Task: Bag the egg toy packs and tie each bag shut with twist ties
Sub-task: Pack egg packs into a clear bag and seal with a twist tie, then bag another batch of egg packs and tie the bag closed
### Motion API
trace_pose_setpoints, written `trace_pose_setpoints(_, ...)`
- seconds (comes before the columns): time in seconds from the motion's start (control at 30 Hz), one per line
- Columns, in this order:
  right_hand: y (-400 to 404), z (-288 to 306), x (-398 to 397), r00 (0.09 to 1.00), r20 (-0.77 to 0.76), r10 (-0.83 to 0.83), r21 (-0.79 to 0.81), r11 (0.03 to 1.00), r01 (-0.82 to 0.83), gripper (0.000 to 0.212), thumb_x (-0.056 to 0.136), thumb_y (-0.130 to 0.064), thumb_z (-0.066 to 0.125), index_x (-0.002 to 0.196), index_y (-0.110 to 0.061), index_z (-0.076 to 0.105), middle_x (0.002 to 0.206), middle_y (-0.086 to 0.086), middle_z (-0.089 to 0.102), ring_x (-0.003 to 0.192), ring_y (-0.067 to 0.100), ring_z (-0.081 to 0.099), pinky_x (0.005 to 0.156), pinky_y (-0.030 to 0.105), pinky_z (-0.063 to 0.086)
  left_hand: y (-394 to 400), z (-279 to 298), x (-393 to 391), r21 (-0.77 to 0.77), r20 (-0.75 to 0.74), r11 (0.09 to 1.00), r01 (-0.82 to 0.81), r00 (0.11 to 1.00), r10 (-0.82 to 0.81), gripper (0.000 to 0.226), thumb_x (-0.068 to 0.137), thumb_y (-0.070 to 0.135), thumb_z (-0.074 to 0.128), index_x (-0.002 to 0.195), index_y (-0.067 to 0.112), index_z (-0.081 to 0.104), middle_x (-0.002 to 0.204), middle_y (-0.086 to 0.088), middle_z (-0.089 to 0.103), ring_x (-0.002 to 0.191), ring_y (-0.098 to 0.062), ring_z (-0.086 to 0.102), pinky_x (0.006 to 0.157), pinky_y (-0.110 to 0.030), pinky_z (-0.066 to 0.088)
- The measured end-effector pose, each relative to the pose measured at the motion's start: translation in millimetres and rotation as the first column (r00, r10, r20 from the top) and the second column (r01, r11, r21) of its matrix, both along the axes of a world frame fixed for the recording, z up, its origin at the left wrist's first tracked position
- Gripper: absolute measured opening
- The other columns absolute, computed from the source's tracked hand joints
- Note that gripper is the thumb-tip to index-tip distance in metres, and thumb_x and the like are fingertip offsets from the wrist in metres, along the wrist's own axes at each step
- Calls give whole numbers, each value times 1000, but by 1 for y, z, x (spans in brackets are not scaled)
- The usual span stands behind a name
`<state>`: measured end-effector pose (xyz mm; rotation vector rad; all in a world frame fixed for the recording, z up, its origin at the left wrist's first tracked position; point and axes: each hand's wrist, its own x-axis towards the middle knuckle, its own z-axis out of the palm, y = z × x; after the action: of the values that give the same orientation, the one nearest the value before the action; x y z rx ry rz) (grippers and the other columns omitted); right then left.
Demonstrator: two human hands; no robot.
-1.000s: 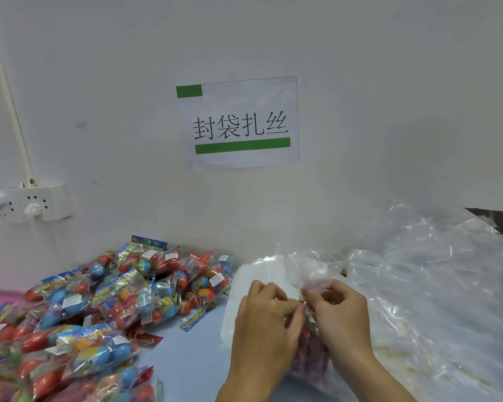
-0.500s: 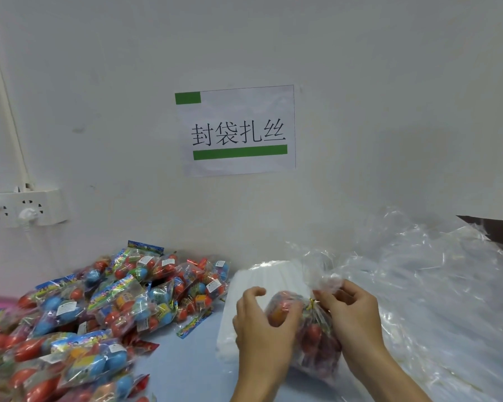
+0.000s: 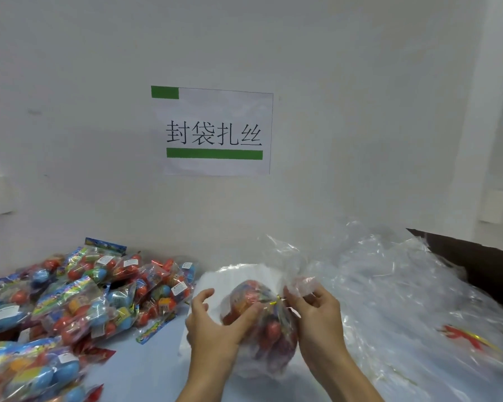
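A clear bag of red egg toys (image 3: 266, 332) is held up between my hands over the table. My left hand (image 3: 215, 329) cups its left side, thumb pressed on the eggs. My right hand (image 3: 317, 317) pinches the gathered neck, where a yellow twist tie (image 3: 276, 298) is wound. The loose bag top (image 3: 299, 274) sticks up above my right fingers. A heap of unbagged egg toy packs (image 3: 79, 303), with blue and red eggs, lies on the left.
A stack of flat white bags (image 3: 235, 274) lies behind my hands. Crumpled clear plastic bags (image 3: 389, 300) cover the right side, with a red and yellow item (image 3: 465, 336) inside. A dark edge (image 3: 476, 256) shows at far right. A paper sign (image 3: 215, 132) hangs on the wall.
My hands went from twisting the tie close together at the bag's neck to parting. The left hand now cups the bag's side, and the bag is lifted and turned into view.
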<state>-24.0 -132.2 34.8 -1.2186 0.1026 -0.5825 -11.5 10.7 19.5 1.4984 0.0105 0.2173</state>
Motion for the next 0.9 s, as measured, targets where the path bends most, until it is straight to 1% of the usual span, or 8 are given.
trace_pose_setpoints(0.1, 6, 2, -1, 996, -16, 85, 235, 969, -79, 13, 91, 4, 65, 79, 0, 65, 70, 14, 66, 60, 21, 64, 63, 38, 57, -6, -4, -1, -203, -73, 977, 70, 994, -86, 117, 38, 58, 86, 139, 27, 36, 137, -9, 50, 125, -32, 52, 108, -52, 42)
trace_pose_setpoints(0.17, 13, 0, -3, 991, -45, 124, 243, 964, -110, 5, 93, 3, 63, 88, 5, 64, 78, 21, 67, 69, 29, 68, 73, 47, 58, -9, -5, 2, -377, -101, 908, 183, 966, -237, 100, 44, 53, 88, 131, 20, 52, 117, -7, 70, 109, -31, 67, 100, -55, 50)
trace_pose_setpoints(0.3, 14, -9, -13, 973, -218, 72, -366, 918, -150, 19, 94, -27, 70, 112, -21, 69, 113, 6, 70, 104, 19, 69, 94, 41, 57, -5, -6, 5, -299, -151, 939, 168, 964, -221, 79, 48, 59, 86, 118, 29, 64, 108, -5, 75, 99, -31, 71, 93, -56, 54)
trace_pose_setpoints(0.4, 5, 0, -20, 875, -354, 329, -352, 820, -451, 45, 90, -43, 72, 129, -31, 53, 124, 3, 64, 104, 19, 71, 80, 36, 62, 1, 1, 1, -263, -124, 948, 177, 969, -216, 83, 51, 62, 82, 122, 26, 62, 111, -6, 73, 100, -30, 71, 95, -54, 53)
trace_pose_setpoints(0.5, -4, 6, -20, 815, -460, 351, -369, 759, -536, 67, 79, -45, 79, 134, -35, 41, 124, 10, 63, 103, 25, 71, 69, 35, 62, 3, 9, -6, -250, -131, 933, 259, 946, -298, 61, 69, 71, 63, 111, 28, 71, 104, -7, 76, 95, -29, 72, 82, -50, 58)
trace_pose_setpoints(0.6, -18, 15, -16, 856, -439, 272, -216, 893, -395, 56, 83, -35, 80, 125, -17, 47, 112, 12, 71, 90, 26, 74, 64, 38, 59, 4, 15, -8, -369, -220, 886, 281, 900, -377, 52, 89, 67, 45, 107, 26, 71, 103, -12, 72, 93, -31, 67, 66, -41, 54)
trace_pose_setpoints(0.73, -61, 48, -5, 946, -306, 108, 93, 992, -83, 48, 89, -34, 74, 122, -5, 55, 103, 10, 68, 75, 21, 70, 56, 30, 57, 9, 19, -8, -352, -213, 906, 236, 922, -323, 39, 98, 52, 44, 125, 27, 55, 126, -15, 57, 114, -37, 54, 82, -52, 49)
trace_pose_setpoints(0.9, -146, 112, -4, 960, 213, -182, 444, 893, 71, 42, 106, -23, 48, 145, -9, 46, 150, 16, 48, 132, 28, 53, 99, 40, 52, 9, 16, -4, -319, -205, 917, 240, 927, -314, 35, 101, 43, 44, 122, 19, 58, 127, -17, 56, 111, -40, 54, 88, -55, 45)
